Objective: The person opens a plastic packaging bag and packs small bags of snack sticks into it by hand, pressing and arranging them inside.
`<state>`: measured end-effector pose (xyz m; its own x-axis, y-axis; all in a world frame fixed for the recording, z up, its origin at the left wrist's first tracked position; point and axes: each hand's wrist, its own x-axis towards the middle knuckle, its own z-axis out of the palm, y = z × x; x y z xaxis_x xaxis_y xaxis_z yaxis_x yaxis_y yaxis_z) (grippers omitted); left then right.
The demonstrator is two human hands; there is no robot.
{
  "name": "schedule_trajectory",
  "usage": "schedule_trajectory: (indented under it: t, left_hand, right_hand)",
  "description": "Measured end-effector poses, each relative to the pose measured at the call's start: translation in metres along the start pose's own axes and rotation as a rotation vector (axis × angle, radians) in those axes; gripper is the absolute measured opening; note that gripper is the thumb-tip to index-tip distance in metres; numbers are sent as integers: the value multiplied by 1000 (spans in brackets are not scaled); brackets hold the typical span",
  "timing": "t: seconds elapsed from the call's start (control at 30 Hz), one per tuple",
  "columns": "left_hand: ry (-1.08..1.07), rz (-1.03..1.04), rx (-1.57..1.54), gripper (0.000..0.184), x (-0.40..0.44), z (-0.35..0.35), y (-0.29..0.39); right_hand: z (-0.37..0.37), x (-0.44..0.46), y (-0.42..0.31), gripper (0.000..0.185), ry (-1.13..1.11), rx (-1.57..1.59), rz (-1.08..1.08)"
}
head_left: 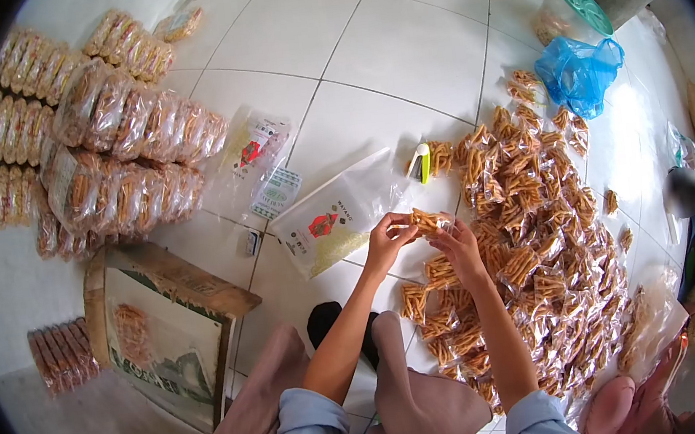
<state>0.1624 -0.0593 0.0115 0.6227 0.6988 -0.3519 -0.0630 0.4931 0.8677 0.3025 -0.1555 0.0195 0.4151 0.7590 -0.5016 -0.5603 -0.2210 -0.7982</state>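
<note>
Between both hands is a small clear packet of brown stick snacks (426, 222), held above the floor. My left hand (390, 239) has its fingers closed on the packet's left end. On its right end, by the loose plastic, the fingers of my right hand (457, 244) are closed too. Just beyond the hands stands a green and white stapler (420, 164). Left of them lies a printed clear plastic bag (323, 224) with pale bits at its bottom. A large heap of similar snack packets (538, 256) spreads over the floor at my right.
Stacked bundles of packed snacks (124, 147) stand at the left wall. A cardboard box (177, 328) sits near my left leg. Another printed plastic bag (252, 151) lies on the tiles. Far right are a blue plastic bag (580, 74) and a tub with a green lid (582, 7).
</note>
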Motion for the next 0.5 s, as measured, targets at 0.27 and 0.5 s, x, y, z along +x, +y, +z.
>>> schedule_trajectory:
  t: [0.27,0.5]
  left_hand:
    - [-136,-540,-280,38,4,-17,5]
    - [-236,-421,-21,36,13,-4,-13]
  right_hand:
    - [-8,10,-7,37,-288,-458,15]
    - [-28,31,-17,27,132,-950,-429]
